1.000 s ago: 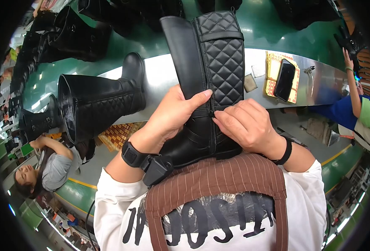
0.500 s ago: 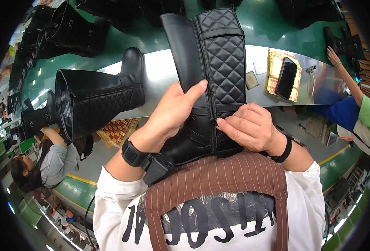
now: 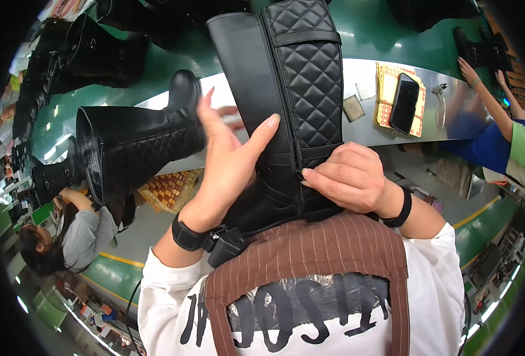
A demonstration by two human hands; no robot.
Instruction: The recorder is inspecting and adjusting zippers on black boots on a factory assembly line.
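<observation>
A tall black boot (image 3: pixel 313 77) with a quilted shaft panel stands before me, its foot toward my body. A long zipper (image 3: pixel 281 89) runs down the shaft beside the quilting. My right hand (image 3: pixel 351 181) is closed in a pinch near the ankle, at the zipper's lower end, on what appears to be the zipper pull, mostly covered by the fingertips. My left hand (image 3: pixel 227 157) is open at the shaft's left side, thumb near the leather by the zipper and fingers spread away from the boot.
Left of me, another black boot (image 3: pixel 149 139) lies on its side on the metal tabletop (image 3: pixel 363 133). Right of my boot, a black phone (image 3: pixel 405 104) rests on yellow printed sheets (image 3: pixel 384 113). More black boots (image 3: pixel 96 53) stand beyond on the green surface. Co-workers handle boots at both sides.
My left hand has loosened from the shaft, its fingers spreading leftward. The boot's upper part has shifted slightly left and up. My right hand keeps its pinch at the zipper's lower end.
</observation>
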